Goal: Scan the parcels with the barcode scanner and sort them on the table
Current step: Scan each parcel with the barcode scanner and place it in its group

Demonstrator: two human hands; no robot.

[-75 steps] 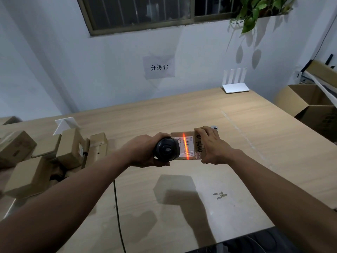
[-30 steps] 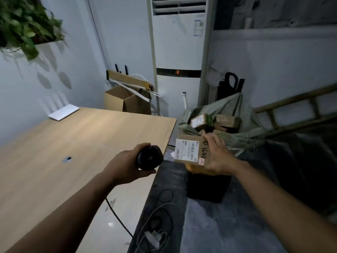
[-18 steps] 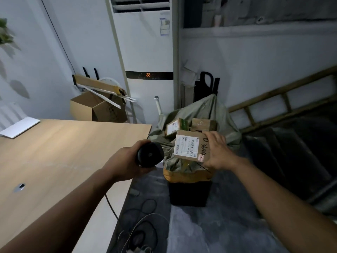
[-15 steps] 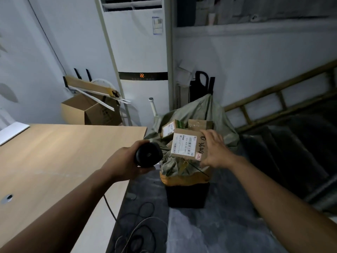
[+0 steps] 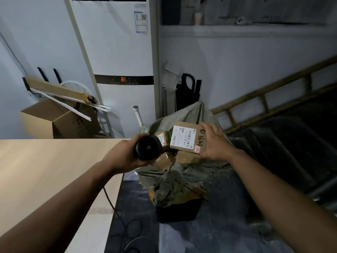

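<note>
Parcel [image 5: 186, 136], a brown box with a white barcode label and dark handwriting on its top, sits at centre frame over an open grey-green sack [image 5: 182, 178]. Right hand [image 5: 215, 143] is at the parcel's right edge with fingers spread and nearly straight; the palm and fingertips seem to touch the box, but I cannot tell whether it bears any weight. Three more small boxes lie in the sack's mouth just below and left of the parcel, one with a white label [image 5: 162, 138], two plain brown [image 5: 164, 160] and [image 5: 186, 157].

Left hand [image 5: 125, 157] is wrapped tightly round a black scanner [image 5: 147, 147], just left of the parcel, its round back end toward the camera. A dark cable [image 5: 109, 199] drops from that hand past the table edge to the floor.

Table [image 5: 45, 170], pale wood, fills the lower left. Behind it, upper left, stands an open carton [image 5: 54, 119] with long strips leaning across it. A white air conditioner [image 5: 118, 61] at upper centre shows 22 in orange. A wooden ladder [image 5: 273, 95] leans along the right wall.
</note>
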